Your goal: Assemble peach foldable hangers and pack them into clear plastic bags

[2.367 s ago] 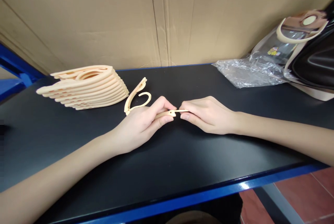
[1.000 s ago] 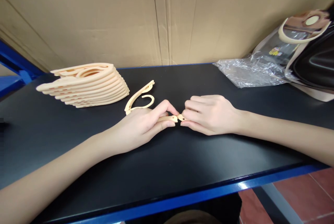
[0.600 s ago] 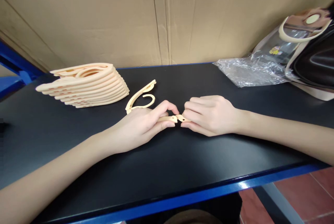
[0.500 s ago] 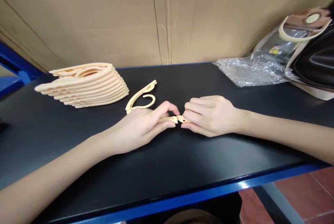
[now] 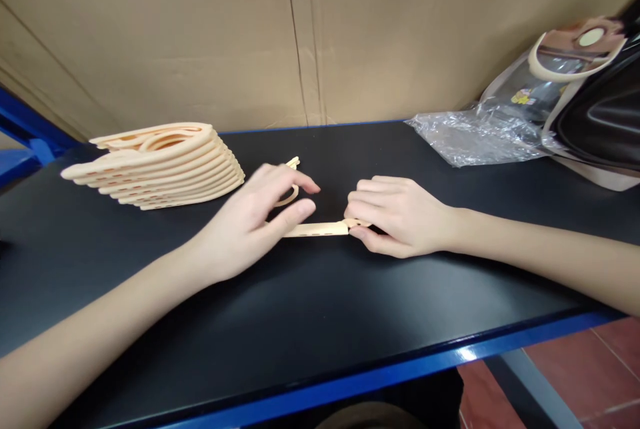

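Observation:
My right hand (image 5: 395, 216) is closed on a small cream plastic hanger piece (image 5: 357, 222), whose rounded end shows between thumb and fingers. Touching or overlapping that end is a straight cream hanger arm (image 5: 320, 229) with slots along its side; whether the two are joined I cannot tell. My left hand (image 5: 260, 216) has its thumb and index finger apart above the arm's left part, which it hides. Behind the left hand lies a cream hanger part with a curved hook (image 5: 290, 198), mostly covered.
Several folded cream hangers (image 5: 185, 166) are stacked on the black table (image 5: 320, 322) at the left. At the right back stand a clear bottle (image 5: 520, 86) and a dark bag (image 5: 600, 116), with crumpled clear plastic (image 5: 465, 139) before them. Cardboard (image 5: 200, 36) rises behind the table.
My left hand has let go of the hanger arm, moved left and spread its fingers. More of the arm shows now. My right hand keeps its hold, nearly in place.

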A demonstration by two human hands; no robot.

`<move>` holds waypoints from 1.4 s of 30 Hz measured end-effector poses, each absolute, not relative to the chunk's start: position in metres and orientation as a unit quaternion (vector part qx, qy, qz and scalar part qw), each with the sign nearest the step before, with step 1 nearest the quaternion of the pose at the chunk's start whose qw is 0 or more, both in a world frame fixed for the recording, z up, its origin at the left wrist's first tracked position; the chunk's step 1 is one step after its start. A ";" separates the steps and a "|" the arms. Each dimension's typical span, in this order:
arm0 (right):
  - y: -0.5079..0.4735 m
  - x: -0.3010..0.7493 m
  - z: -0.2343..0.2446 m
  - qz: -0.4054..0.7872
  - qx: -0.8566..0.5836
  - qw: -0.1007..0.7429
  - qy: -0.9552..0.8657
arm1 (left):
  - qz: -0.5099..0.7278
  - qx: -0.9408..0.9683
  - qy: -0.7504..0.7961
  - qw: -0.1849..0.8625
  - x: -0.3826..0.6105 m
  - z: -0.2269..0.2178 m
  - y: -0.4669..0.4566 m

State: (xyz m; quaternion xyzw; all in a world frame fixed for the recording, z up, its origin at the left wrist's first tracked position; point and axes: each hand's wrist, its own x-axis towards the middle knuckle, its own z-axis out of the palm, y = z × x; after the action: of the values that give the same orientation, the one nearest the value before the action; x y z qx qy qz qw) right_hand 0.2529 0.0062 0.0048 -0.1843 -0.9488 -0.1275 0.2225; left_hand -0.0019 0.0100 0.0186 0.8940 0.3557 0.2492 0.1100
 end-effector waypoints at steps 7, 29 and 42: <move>0.008 0.256 0.004 -0.074 -0.189 0.263 -0.943 | 0.205 0.864 0.455 0.067 -0.010 0.014 0.019; 0.012 0.257 0.001 0.008 -0.208 0.249 -0.946 | 0.189 0.847 0.495 0.036 -0.007 0.016 0.018; 0.013 0.256 -0.002 0.027 -0.191 0.242 -0.951 | 0.173 0.835 0.521 0.045 -0.005 0.020 0.016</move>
State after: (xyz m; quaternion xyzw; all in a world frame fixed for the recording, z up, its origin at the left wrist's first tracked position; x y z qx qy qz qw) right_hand 0.2561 0.0126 -0.0025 -0.1906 -0.9510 0.0265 0.2420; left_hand -0.0048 0.0155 0.0197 0.8347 0.5208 0.1734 0.0451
